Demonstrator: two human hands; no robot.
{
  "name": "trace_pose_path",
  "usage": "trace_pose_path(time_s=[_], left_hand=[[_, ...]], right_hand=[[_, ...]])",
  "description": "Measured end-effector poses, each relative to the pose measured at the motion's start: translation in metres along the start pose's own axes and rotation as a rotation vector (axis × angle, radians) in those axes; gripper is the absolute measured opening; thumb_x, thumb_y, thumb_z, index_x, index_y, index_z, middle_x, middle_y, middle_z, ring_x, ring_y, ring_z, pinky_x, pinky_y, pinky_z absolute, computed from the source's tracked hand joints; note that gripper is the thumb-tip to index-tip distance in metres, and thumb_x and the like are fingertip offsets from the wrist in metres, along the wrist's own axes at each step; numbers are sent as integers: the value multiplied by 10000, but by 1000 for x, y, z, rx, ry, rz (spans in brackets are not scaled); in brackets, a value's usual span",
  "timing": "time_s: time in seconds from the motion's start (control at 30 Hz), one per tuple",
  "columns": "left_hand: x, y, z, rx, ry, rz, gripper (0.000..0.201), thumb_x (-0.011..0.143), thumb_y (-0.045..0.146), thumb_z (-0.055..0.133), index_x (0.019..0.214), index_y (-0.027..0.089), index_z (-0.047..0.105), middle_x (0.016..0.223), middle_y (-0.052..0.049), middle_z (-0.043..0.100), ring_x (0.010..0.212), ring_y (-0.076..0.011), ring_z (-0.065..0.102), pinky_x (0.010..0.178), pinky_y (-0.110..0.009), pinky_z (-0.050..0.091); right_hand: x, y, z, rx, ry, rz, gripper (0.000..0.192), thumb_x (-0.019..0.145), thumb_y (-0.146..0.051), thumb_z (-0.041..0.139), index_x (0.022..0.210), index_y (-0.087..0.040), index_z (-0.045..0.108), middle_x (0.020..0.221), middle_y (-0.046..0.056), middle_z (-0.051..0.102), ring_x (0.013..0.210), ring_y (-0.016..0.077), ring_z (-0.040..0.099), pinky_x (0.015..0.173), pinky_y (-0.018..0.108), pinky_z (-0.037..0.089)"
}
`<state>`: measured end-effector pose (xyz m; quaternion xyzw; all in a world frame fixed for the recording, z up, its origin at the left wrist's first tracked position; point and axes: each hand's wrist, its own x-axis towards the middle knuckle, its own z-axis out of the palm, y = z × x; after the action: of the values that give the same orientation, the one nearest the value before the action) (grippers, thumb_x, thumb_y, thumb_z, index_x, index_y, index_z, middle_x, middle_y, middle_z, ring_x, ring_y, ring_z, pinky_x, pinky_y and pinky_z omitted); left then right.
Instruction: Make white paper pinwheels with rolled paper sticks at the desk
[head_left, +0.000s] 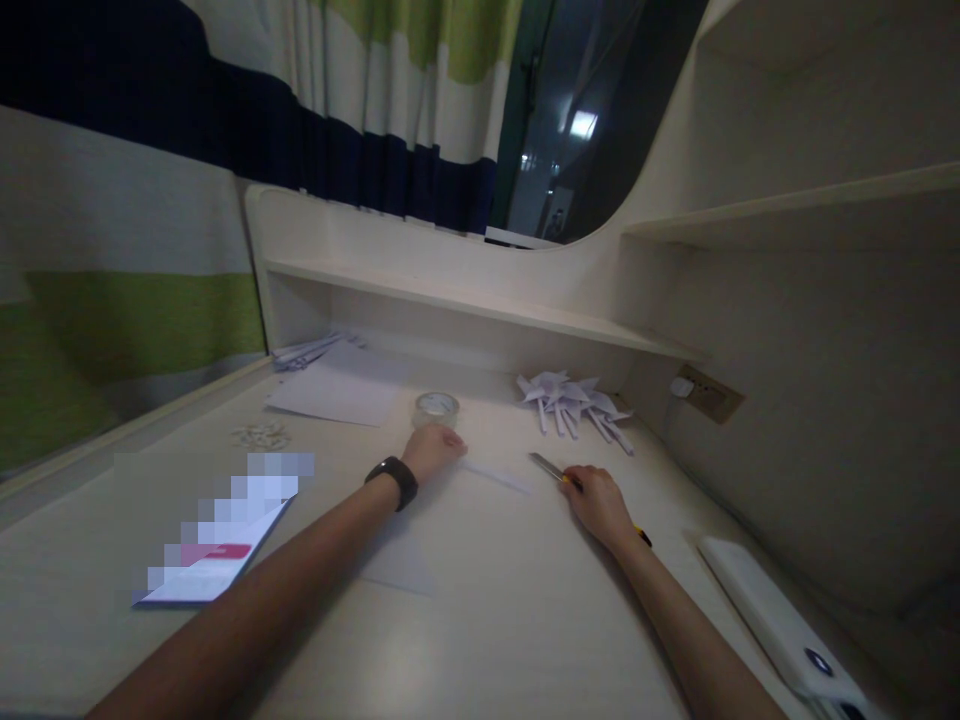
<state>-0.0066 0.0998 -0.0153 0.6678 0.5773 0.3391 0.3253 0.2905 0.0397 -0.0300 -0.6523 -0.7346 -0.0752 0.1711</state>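
Two bare hands rest on the pale worktop [525, 620]. The right hand [600, 503] has its grip closed around a utility knife [559, 473]; the metal blade sticks out past the knuckles toward the back of the worktop, and a bit of yellow handle shows behind the wrist. The left hand [433, 448], with a dark watch [394, 480] on its wrist, lies curled and pressed down on the near end of a thin paper strip [495, 477]; whether its fingers pinch the strip or only hold it flat cannot be told. That strip runs from the left hand across toward the knife tip, ending just short of it. Just beyond the left hand stands a roll of clear tape [436, 407]. Farther back from the right hand sits a heap of folded paper shapes [574, 400]. Left of the tape lies a white sheet [337, 395]. Near the right forearm lies a white power bank [780, 625].
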Motion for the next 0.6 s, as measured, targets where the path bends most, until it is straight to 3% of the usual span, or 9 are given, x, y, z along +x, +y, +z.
trace_pose_path(time_s=[0.1,0.17,0.27,0.37,0.47,0.6], left_hand=[[-7,0,-19,188,40,96,268,726,260,660,955,132,714,1076,-155,682,1074,-314,584,934,-392,400],[-17,-1,-38,276,20,151,315,731,295,651,1002,144,708,1105,-149,675,1105,-316,566,966,-391,367],[-45,-4,-72,359,-84,211,315,658,372,710,927,208,730,989,-88,723,1003,-297,623,928,-368,399],[-80,-9,-95,461,-196,266,517,570,427,772,1048,246,696,1183,-99,658,1118,-323,569,964,-393,381],[-113,-15,-98,507,-251,250,595,595,450,761,1146,256,649,1309,-121,564,1209,-352,501,993,-448,362],[-138,-21,-84,557,-78,241,461,759,390,626,1173,186,624,1299,-176,560,1188,-373,517,978,-497,375]], right_hand=[[1,3,3,13,2,18,217,854,-265,542,961,-149,690,900,95,668,870,204,583,802,260,364],[2,5,5,24,1,29,214,851,-269,550,956,-150,692,907,94,662,876,201,580,806,257,366],[3,6,5,41,-5,40,213,851,-274,551,952,-153,694,908,90,658,879,197,579,806,253,367],[3,5,2,54,-15,36,216,855,-277,542,940,-152,696,905,89,658,879,193,581,805,252,368],[2,3,0,58,-27,34,220,854,-284,538,921,-153,701,890,89,662,867,197,584,795,257,373],[2,2,-2,57,-26,51,239,845,-279,544,976,-153,699,927,97,672,878,206,591,805,270,383]])
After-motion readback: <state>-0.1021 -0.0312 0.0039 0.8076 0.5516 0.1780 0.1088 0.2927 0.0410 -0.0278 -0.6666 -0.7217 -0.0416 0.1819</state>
